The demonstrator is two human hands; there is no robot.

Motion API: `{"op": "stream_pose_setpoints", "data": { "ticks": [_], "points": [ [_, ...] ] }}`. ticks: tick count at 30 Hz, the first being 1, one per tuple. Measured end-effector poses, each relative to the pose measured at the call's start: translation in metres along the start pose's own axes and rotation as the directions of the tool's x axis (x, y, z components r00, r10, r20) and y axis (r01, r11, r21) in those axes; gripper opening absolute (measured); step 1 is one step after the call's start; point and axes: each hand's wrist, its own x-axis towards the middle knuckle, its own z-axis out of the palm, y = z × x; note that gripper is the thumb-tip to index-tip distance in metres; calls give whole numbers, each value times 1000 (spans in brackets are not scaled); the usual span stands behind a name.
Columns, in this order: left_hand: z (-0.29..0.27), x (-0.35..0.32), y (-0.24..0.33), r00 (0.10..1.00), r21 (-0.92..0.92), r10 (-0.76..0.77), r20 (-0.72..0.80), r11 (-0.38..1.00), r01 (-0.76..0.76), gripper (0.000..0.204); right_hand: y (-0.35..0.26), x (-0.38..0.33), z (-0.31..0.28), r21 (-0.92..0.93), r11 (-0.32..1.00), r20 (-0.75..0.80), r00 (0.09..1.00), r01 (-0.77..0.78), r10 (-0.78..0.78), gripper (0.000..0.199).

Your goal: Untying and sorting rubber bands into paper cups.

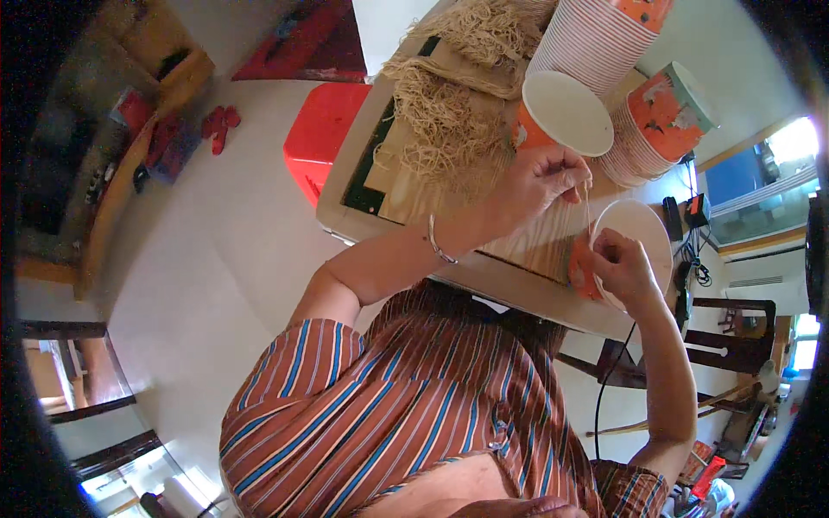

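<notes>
Strand (588,207) hangs pinched in left grip (546,180); right grip (629,269) unclear; red stool (326,129) beside table (347,177).

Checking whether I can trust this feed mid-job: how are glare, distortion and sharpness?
Head view: the upper-right window is blown out; head view: fisheye bows the wooden cabinet edge at left, corners black; head view: left grip and right grip show no obvious motion blur, but the thin, pale strand below the left one is hard to make out.
</notes>
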Motion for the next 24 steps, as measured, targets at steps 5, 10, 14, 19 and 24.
{"op": "stream_pose_setpoints", "data": {
  "ticks": [5, 10, 14, 19, 24],
  "points": [
    [6, -2, 6, 999, -59, 44, -13, 997, -45, 11, 15, 9, 11, 13, 997, 30, 996, 81, -82, 16],
    [12, -5, 14, 999, 72, 27, 30, 997, -29, 13, 14, 13, 7, -41, 990, 54, 990, 131, -129, 14],
    [21, -1, 22, 999, 166, 29, 22, 986, -33, 11, 7, 11, 4, -203, 960, 69, 981, 191, -181, 18],
    [29, 7, 17, 992, 185, 39, 118, 981, -60, 9, 12, 17, 7, -51, 982, 95, 979, 183, -178, 24],
    [27, 11, 8, 994, 183, 4, 105, 983, -24, 9, 10, 9, 1, 110, 985, 45, 989, 134, -139, 16]
  ]
}}
